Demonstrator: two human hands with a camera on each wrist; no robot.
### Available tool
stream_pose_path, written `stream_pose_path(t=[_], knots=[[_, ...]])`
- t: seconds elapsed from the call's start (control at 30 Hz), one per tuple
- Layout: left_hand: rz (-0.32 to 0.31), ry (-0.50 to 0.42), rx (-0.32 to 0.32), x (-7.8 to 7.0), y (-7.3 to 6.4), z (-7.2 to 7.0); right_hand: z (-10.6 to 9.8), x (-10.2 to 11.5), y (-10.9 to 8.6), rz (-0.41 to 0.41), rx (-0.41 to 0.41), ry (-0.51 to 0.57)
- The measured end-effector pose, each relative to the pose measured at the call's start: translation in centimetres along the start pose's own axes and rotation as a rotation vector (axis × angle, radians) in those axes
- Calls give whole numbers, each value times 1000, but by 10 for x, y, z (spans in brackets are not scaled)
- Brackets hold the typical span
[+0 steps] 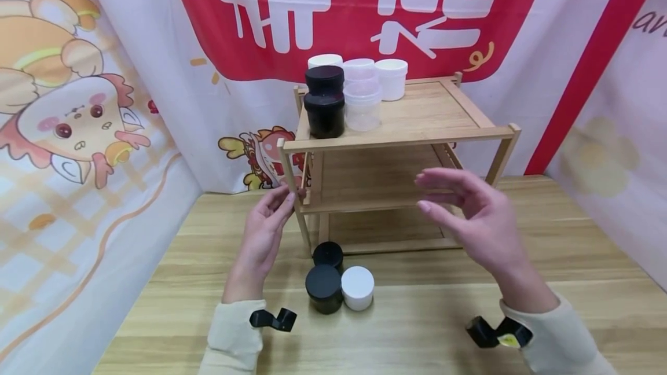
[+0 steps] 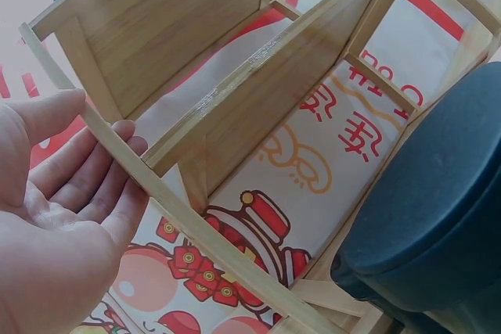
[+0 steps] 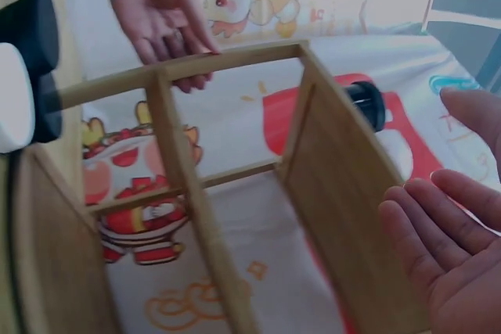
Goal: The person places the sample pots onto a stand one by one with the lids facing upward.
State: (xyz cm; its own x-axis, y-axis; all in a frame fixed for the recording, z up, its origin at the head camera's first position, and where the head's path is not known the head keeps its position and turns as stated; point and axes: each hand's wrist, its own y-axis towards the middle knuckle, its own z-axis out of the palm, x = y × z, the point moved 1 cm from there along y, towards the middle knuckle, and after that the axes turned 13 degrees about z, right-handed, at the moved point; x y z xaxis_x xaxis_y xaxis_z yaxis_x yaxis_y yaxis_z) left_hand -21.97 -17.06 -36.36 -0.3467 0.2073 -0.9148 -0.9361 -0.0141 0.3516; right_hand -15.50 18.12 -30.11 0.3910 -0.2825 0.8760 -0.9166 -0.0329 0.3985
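A three-tier wooden shelf rack (image 1: 403, 143) stands on the table. My left hand (image 1: 263, 230) holds its front left post (image 2: 184, 213), the thumb on one side and the fingertips on the other. In front of the rack's right part, my right hand (image 1: 474, 219) is in the air, thumb and fingers apart, with nothing in it. On the top tier stand black jars (image 1: 325, 111), clear jars (image 1: 362, 106) and white jars (image 1: 392, 78). Two more black jars (image 1: 324, 285) and a white jar (image 1: 358, 287) stand on the table before the rack.
The wooden-topped table (image 1: 417, 323) reaches up to a printed cloth backdrop (image 1: 250, 103) behind the rack. More printed cloth (image 1: 78, 149) hangs at the left side. The middle shelf (image 1: 375, 178) and bottom shelf (image 1: 385, 230) lie under the top tier.
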Motion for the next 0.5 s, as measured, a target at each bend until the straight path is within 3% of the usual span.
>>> stream_pose_path(t=[0.27,0.5], knots=[[-2,11,-2,0,-1,0,11,-41,-13,5,65,61],[-1,11,0,0,0,1,19,-56,-17,31,96,52]])
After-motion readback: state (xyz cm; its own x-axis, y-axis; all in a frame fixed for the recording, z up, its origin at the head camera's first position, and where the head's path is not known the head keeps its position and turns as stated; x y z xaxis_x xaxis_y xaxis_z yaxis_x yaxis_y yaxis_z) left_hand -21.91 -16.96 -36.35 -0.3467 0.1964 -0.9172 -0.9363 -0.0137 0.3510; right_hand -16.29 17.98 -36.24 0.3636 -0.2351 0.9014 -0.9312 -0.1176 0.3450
